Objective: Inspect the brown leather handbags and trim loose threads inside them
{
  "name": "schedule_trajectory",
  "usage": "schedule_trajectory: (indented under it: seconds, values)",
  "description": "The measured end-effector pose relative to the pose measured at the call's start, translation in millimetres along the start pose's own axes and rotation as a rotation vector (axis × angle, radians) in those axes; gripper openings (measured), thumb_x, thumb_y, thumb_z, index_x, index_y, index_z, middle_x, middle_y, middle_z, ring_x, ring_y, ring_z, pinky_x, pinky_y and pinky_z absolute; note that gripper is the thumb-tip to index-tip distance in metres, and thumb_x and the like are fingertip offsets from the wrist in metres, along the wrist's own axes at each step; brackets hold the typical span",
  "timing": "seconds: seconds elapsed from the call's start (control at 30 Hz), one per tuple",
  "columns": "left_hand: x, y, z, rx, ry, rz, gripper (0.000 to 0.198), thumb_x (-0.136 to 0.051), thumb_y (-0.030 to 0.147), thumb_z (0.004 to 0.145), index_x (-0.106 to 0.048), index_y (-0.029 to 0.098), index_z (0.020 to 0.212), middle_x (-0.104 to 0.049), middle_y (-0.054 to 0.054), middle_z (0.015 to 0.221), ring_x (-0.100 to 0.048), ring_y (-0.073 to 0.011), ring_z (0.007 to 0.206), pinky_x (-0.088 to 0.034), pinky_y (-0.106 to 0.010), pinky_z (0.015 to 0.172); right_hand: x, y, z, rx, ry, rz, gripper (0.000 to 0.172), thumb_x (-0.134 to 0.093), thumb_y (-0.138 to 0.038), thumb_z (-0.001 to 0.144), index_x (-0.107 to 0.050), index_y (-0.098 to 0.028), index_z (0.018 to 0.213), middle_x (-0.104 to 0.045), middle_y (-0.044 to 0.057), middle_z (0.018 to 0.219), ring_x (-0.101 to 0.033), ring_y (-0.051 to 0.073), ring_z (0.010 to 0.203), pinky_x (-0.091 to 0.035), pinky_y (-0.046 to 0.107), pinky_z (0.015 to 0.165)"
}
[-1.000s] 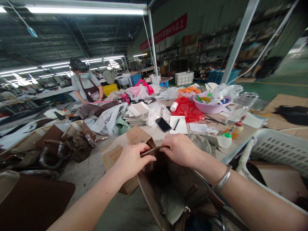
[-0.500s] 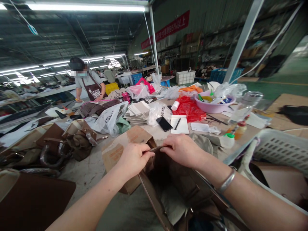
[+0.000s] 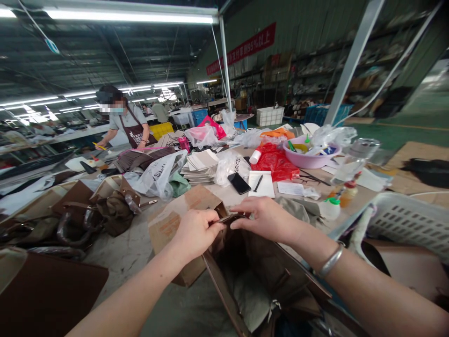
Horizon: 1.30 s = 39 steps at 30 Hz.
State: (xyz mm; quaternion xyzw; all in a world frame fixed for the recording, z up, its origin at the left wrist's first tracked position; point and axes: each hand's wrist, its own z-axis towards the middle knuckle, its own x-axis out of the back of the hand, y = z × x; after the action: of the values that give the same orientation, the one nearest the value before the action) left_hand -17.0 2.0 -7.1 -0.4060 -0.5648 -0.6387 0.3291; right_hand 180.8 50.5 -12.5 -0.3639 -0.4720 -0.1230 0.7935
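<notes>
A brown leather handbag (image 3: pixel 259 276) stands open in front of me, its mouth facing up, with pale paper stuffing inside. My left hand (image 3: pixel 194 232) pinches the far rim of the bag between thumb and fingers. My right hand (image 3: pixel 264 217) grips the same rim just to the right, fingers stretched along the edge; a silver bangle sits on that wrist. Behind the hands lies a flattened cardboard box (image 3: pixel 175 220).
The worktable (image 3: pixel 129 252) holds brown bags (image 3: pixel 87 210) at left, plastic bags, stacked card sheets (image 3: pixel 201 164), a phone (image 3: pixel 238 182), a notepad with pen (image 3: pixel 260 183), a pink basin (image 3: pixel 308 157) and glue bottles (image 3: pixel 331 206). A white basket (image 3: pixel 403 220) stands right. A person in an apron (image 3: pixel 128 126) works beyond.
My right hand's fingers have stretched out along the bag's rim, and the hands sit a little lower in view. The person beyond has leaned further left.
</notes>
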Motion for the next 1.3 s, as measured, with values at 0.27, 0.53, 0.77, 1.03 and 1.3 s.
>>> schedule_trajectory:
  seconds: [0.27,0.53,0.77,1.03,1.3]
  values:
    - [0.1,0.2,-0.7,-0.048,0.018,0.060,0.022,-0.054,0.031,0.078,-0.060,0.018,0.061,-0.057,0.002,0.057,-0.051,-0.0122,0.058,-0.029,-0.022,0.053,-2.7,-14.9,14.6,0.053,-0.091,-0.158,0.019,-0.054,-0.029,0.083,-0.071,-0.026,0.091,-0.069,0.000,0.085,-0.060,0.015,0.080,-0.039,0.024,0.069]
    - [6.6,1.9,-5.0,-0.027,0.005,0.107,0.025,-0.056,0.041,0.077,-0.064,0.020,0.067,-0.061,0.001,0.061,-0.052,-0.0133,0.058,-0.028,-0.023,0.053,-10.6,-17.2,13.2,0.003,-0.035,-0.122,0.017,-0.054,-0.023,0.080,-0.071,-0.022,0.084,-0.068,0.001,0.081,-0.060,0.014,0.079,-0.039,0.022,0.070]
    - [16.3,1.3,-15.1,-0.009,-0.056,0.117,0.023,-0.055,0.035,0.078,-0.060,0.020,0.062,-0.055,0.003,0.053,-0.047,-0.0120,0.051,-0.025,-0.023,0.050,-11.7,-12.2,12.8,0.021,0.022,-0.117,0.015,-0.056,-0.024,0.080,-0.069,-0.019,0.075,-0.065,0.001,0.074,-0.057,0.012,0.071,-0.038,0.022,0.065]
    - [11.7,-7.1,-10.5,-0.001,-0.043,0.078,0.027,-0.048,0.029,0.080,-0.059,0.017,0.060,-0.045,0.004,0.048,-0.041,-0.0104,0.048,-0.025,-0.022,0.049,-11.8,-18.1,11.7,-0.006,0.031,-0.101,0.012,-0.059,-0.023,0.078,-0.068,-0.020,0.072,-0.065,0.000,0.074,-0.057,0.012,0.071,-0.037,0.022,0.064]
    - [21.1,-6.1,-10.8,-0.012,-0.167,-0.175,0.024,-0.059,0.035,0.071,-0.070,0.019,0.086,-0.065,0.002,0.069,-0.056,-0.0154,0.063,-0.038,-0.022,0.056,-12.8,-17.4,9.9,-0.047,0.049,-0.098,0.013,-0.058,-0.026,0.078,-0.068,-0.020,0.072,-0.064,0.000,0.073,-0.057,0.013,0.070,-0.037,0.022,0.063]
